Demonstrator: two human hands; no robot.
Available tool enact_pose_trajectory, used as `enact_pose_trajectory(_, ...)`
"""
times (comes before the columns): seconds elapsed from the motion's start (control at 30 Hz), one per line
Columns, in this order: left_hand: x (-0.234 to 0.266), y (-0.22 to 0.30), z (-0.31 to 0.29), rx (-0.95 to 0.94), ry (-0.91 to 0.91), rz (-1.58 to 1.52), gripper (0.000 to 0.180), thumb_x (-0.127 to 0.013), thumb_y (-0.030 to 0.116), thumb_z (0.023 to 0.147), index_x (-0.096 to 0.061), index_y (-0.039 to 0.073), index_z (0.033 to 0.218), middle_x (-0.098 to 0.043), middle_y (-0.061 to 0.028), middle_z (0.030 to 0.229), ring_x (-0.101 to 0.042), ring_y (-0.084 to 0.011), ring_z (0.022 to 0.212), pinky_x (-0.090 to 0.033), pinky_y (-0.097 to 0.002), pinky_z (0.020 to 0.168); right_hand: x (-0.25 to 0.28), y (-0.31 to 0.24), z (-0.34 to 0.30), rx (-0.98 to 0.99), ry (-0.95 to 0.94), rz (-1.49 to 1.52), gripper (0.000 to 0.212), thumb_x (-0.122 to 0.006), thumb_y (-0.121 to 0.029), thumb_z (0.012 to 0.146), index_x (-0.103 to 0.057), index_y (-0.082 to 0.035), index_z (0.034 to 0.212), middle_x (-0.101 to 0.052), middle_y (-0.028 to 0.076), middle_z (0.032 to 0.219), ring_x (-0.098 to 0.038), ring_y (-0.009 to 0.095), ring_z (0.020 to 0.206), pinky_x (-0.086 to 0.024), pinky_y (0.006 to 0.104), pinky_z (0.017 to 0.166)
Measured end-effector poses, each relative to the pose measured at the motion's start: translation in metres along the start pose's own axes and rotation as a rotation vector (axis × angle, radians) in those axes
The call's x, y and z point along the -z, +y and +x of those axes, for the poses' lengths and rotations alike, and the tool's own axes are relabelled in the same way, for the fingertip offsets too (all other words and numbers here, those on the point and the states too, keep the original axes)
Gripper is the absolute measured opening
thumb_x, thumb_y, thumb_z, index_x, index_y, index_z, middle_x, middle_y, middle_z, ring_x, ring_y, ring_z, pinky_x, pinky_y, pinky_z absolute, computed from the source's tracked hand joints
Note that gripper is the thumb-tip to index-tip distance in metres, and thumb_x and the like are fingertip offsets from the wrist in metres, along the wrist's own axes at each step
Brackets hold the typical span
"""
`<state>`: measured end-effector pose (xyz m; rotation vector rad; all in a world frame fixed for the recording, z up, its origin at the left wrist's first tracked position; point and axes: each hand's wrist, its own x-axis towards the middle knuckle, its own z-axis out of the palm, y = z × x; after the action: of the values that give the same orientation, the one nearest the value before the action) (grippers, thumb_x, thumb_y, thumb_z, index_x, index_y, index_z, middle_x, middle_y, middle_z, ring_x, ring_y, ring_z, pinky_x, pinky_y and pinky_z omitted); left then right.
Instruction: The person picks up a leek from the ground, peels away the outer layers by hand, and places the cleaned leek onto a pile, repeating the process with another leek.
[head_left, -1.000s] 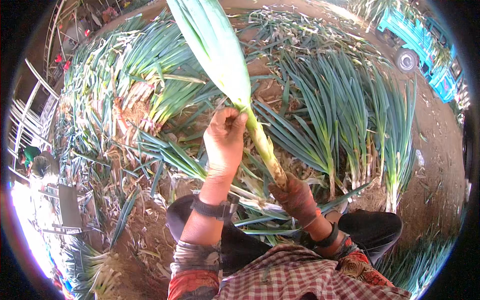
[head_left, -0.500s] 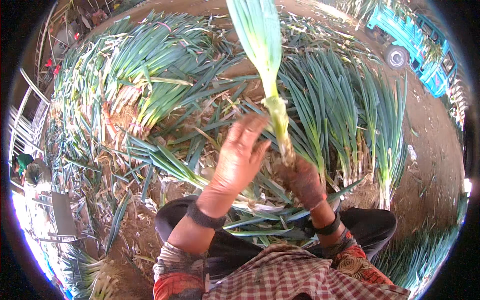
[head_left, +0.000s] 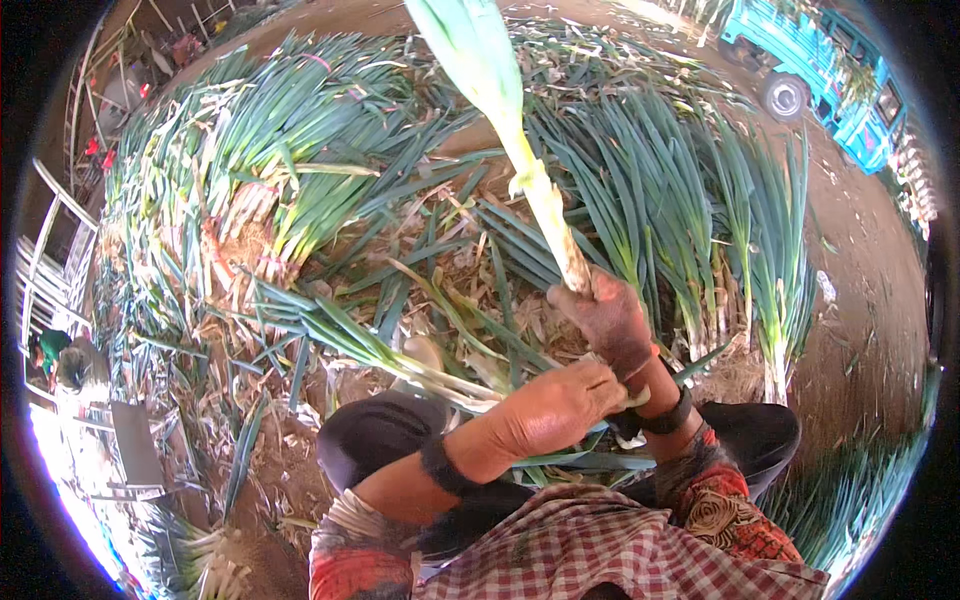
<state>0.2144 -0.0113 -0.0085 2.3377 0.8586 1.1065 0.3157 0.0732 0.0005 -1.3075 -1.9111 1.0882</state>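
Now brings the left hand [head_left: 560, 408] from beside the leek [head_left: 546, 210] down near the right wrist, seemingly pinching a pale strip [head_left: 636, 399] in its grip. Keeps the leek's base clenched in the right hand [head_left: 612, 318], leaves uppermost, slanting upward before the body. Shows paler lower stem than before, apparently partly peeled.

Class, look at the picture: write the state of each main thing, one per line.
Held green onion: tilted, leaves uppermost
Right hand: closed around its lower end
Left hand: curled, pinching a pale strip
Left onions: heaped
Right onions: side by side
Blue vehicle: on its wheels
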Motion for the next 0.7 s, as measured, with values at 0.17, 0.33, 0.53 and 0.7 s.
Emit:
enact_pose_trajectory(0.17,0.053,-0.038,0.007,0.357,0.358,0.381,0.029,-0.061,0.016,0.077,-0.057,0.007,0.104,-0.059,-0.0136,0.092,-0.056,-0.0266,0.087,-0.049,-0.0325,0.07,-0.004,0.057,0.003,0.3,0.146,-0.082,0.014,-0.056,-0.019,0.081,-0.059,-0.01,0.091,-0.058,0.011,0.072,-0.056,0.015,0.058,-0.042,0.0268,0.048)
enact_pose_trajectory(0.33,0.078,-0.046,0.021,0.445,0.748,-0.042,0.042,-0.065,-0.002,0.069,-0.053,0.008,0.108,-0.055,-0.013,0.1,-0.057,-0.0256,0.085,-0.049,-0.0295,0.068,-0.007,0.013,-0.036,-0.18,-0.269,0.128,0.024,-0.061,-0.026,0.078,-0.058,-0.003,0.084,-0.057,0.005,0.064,-0.053,0.012,0.054,-0.04,0.0256,0.046)
enact_pose_trajectory(0.53,0.085,-0.045,0.012,0.172,0.651,0.575,0.023,-0.064,0.002,0.07,-0.056,0.007,0.09,-0.058,-0.0086,0.084,-0.058,-0.0244,0.077,-0.048,-0.0322,0.066,0.011,-0.016,-0.036,-0.31,-0.436,0.161,0.026,-0.061,-0.027,0.078,-0.059,-0.001,0.081,-0.054,-0.001,0.057,-0.047,0.007,0.047,-0.038,0.0238,0.043)
enact_pose_trajectory(0.7,0.083,-0.045,0.013,0.191,0.579,0.695,0.016,-0.06,0.001,0.069,-0.055,0.007,0.084,-0.056,-0.008,0.083,-0.056,-0.025,0.077,-0.046,-0.034,0.069,0.004,-0.004,-0.032,-0.311,-0.397,0.371,0.022,-0.06,-0.023,0.079,-0.06,-0.001,0.083,-0.053,-0.003,0.055,-0.046,0.006,0.044,-0.035,0.0219,0.04)
